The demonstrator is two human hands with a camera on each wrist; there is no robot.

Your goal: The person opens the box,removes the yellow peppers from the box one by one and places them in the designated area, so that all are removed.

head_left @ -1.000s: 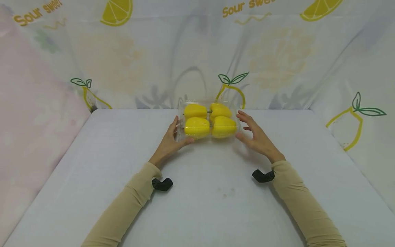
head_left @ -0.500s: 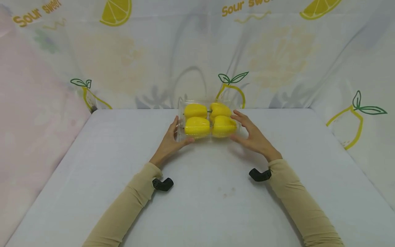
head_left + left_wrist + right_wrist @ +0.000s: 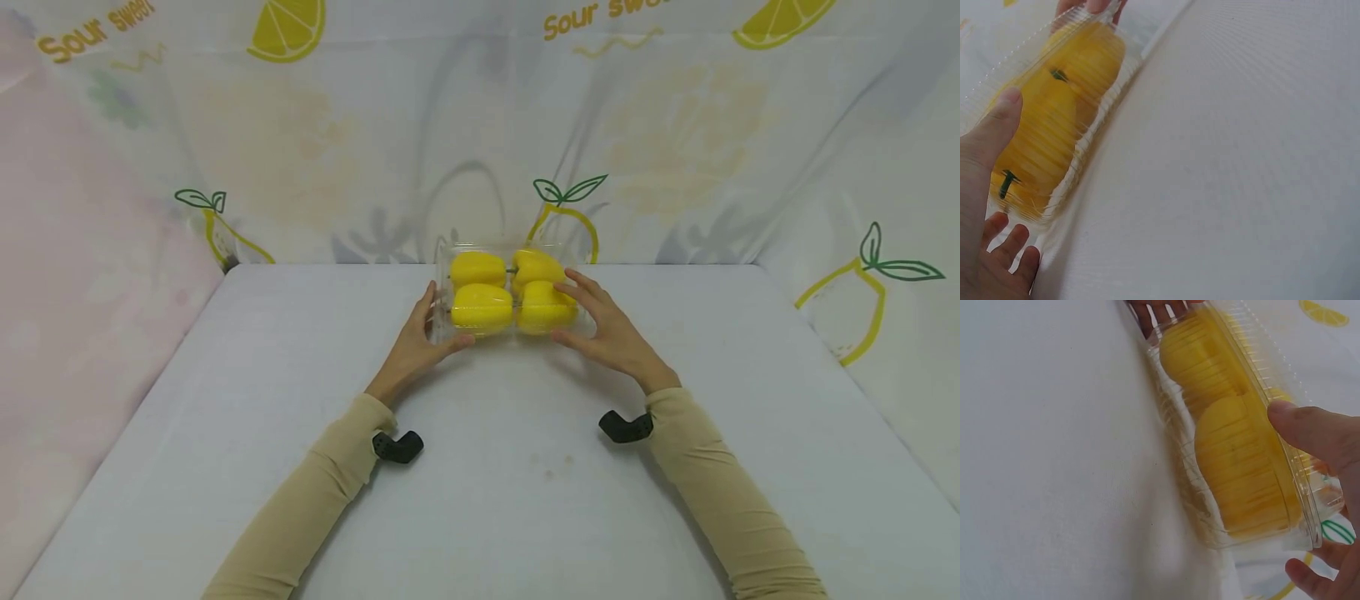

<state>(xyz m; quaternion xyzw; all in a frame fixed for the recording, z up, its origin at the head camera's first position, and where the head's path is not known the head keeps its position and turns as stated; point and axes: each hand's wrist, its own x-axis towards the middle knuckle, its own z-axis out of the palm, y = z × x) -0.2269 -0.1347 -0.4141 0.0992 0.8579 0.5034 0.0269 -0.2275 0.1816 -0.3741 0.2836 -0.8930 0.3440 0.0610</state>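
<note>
The left hand [image 3: 412, 346] holds the left end of a clear plastic box [image 3: 442, 292], its thumb laid along the near side and the other fingers bent round the end. Just right of those fingers, inside the box, sit a front left yellow pepper [image 3: 482, 308] and, beyond it, a back left yellow pepper [image 3: 478, 271]. Further right, nearer the opposite fingers, are a back right yellow pepper [image 3: 538, 267] and a front right yellow pepper [image 3: 545, 307]. The right hand [image 3: 617, 340] clasps the box's right end, thumb against the near side, fingertips reaching over toward the far side; how firmly either hand grips cannot be told. The box lies between both sets of fingers, at the far edge of the white-covered bench [image 3: 495, 517], in front of a lemon-print curtain [image 3: 375, 125].
</note>
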